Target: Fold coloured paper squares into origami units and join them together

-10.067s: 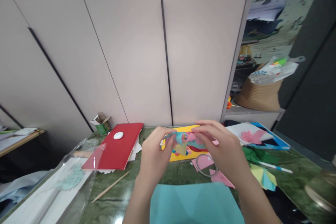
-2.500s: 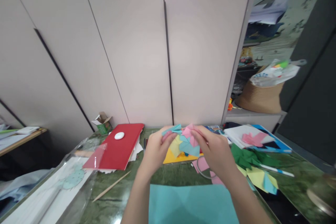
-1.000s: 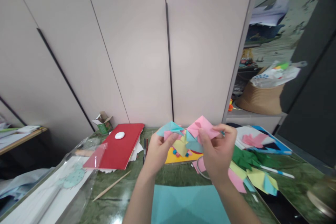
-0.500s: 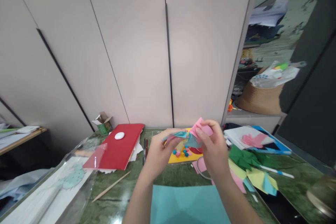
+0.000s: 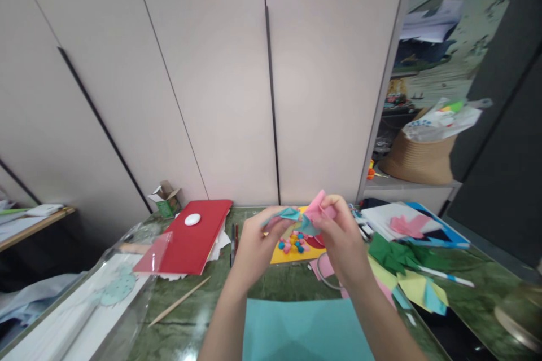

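Observation:
My left hand [image 5: 259,240] is closed on the blue-and-pink paper [image 5: 288,214], with its left part tucked between thumb and fingers. Over on the right end, my right hand [image 5: 341,231] pinches a pink part [image 5: 317,208] that looks folded or creased. Both hands hold the paper in the air above the table. Behind and below it lies a yellow sheet [image 5: 277,255] with small pink, blue and yellow balls [image 5: 293,243] on it. A turquoise sheet [image 5: 302,330] lies flat beneath my forearms.
Left are a red folder [image 5: 199,242] with a white oval object [image 5: 192,219], a wooden stick [image 5: 180,300] and a clear plastic sleeve [image 5: 135,316]. Right are green crumpled paper [image 5: 392,254], a white pen [image 5: 446,276], yellow paper pieces [image 5: 415,287] and a black flat object [image 5: 453,327].
My right fingers have shifted slightly on the pink part, which now looks more folded together. My left hand keeps its hold, and more of the small balls show below.

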`<state>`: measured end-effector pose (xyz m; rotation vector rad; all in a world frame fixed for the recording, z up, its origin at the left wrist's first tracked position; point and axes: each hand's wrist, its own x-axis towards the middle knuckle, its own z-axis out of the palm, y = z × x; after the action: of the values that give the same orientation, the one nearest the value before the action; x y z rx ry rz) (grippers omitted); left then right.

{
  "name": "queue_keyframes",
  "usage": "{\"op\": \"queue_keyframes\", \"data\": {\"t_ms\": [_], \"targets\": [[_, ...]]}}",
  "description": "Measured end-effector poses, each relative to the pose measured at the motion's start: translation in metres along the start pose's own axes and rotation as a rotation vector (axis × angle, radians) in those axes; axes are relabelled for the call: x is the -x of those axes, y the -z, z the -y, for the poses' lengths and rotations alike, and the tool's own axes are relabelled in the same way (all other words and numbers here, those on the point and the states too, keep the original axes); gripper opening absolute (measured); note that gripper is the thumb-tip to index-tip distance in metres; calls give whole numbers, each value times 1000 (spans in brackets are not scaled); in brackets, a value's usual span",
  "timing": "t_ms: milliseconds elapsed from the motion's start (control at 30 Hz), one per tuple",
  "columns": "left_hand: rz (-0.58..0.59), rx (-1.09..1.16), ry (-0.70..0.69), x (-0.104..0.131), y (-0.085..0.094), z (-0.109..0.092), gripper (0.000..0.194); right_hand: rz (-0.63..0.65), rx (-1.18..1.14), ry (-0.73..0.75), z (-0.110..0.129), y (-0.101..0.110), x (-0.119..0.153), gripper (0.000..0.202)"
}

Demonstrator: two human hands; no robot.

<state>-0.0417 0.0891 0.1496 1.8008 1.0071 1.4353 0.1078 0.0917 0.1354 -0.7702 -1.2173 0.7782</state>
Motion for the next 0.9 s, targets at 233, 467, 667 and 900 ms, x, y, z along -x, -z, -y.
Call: {"op": "queue_keyframes", "data": {"t_ms": [233, 467, 667, 900], "targets": [[-73, 43, 75, -1, 2, 1, 16, -129, 272, 20, 4, -4, 5, 9], [-175, 438, 131, 1, -11, 3, 19, -203, 532, 430, -6, -4, 8, 10], [-315, 621, 269, 1, -19, 1, 23, -157, 567, 696, -7, -3, 5, 14], [-256, 556, 234, 3, -16, 6, 17, -100, 592, 814, -5, 1, 1, 20]]}}
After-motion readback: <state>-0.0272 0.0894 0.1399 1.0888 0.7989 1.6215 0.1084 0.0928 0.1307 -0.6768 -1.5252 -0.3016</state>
